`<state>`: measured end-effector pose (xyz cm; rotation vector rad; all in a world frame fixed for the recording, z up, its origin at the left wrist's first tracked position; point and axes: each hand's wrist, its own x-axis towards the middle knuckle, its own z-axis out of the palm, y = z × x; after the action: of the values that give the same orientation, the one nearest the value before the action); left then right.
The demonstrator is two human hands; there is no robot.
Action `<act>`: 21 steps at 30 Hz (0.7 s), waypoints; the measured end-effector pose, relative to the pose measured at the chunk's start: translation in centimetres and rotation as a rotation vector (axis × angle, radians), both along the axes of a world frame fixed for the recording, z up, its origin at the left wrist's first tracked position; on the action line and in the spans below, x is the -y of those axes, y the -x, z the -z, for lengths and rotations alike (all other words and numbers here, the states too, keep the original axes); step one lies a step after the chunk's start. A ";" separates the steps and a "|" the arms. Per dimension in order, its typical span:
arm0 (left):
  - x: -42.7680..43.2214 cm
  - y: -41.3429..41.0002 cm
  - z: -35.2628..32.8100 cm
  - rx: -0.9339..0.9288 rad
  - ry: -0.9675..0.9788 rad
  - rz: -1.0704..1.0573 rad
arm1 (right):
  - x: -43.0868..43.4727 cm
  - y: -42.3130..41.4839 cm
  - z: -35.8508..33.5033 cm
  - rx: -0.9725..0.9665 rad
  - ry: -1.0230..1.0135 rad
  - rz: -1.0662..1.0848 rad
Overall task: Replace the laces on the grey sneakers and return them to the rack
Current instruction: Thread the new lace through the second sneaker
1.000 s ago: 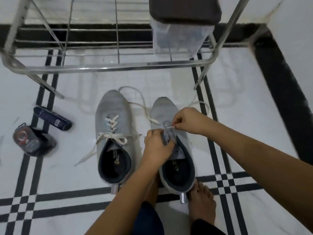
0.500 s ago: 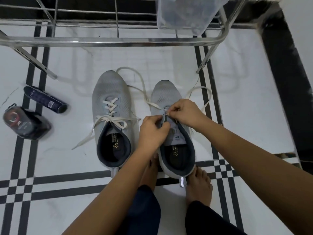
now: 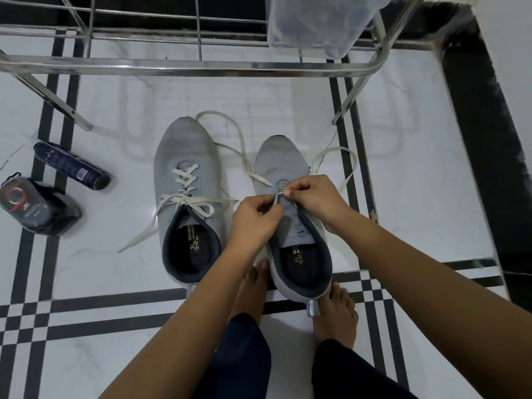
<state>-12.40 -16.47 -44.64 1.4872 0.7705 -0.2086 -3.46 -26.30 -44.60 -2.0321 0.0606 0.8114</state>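
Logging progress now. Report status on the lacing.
Left hand, right hand both pinch cream flat lace at barely laced grey mesh sneaker. Other grey mesh sneaker laced, untied. Both on white tiled floor, silver metal rack ahead.

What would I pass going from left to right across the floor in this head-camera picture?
Dark package → dark blue tube → laced grey sneaker → second grey sneaker, where the left hand and right hand pinch its lace → black floor border.
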 end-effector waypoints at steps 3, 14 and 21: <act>0.3 0.0 0.4 0.018 0.037 -0.065 | -0.3 0.2 0.3 -0.032 0.042 0.008; -0.3 -2.0 1.8 0.006 0.098 -0.269 | -0.8 2.6 -0.4 0.268 0.296 -0.167; -3.7 -1.8 -1.2 0.273 0.768 -0.797 | 0.1 3.4 -0.2 0.031 0.091 0.152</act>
<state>-10.60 -12.80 -43.45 0.4084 0.8683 0.2796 -6.84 -26.42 -44.44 -2.0957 0.2358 0.6927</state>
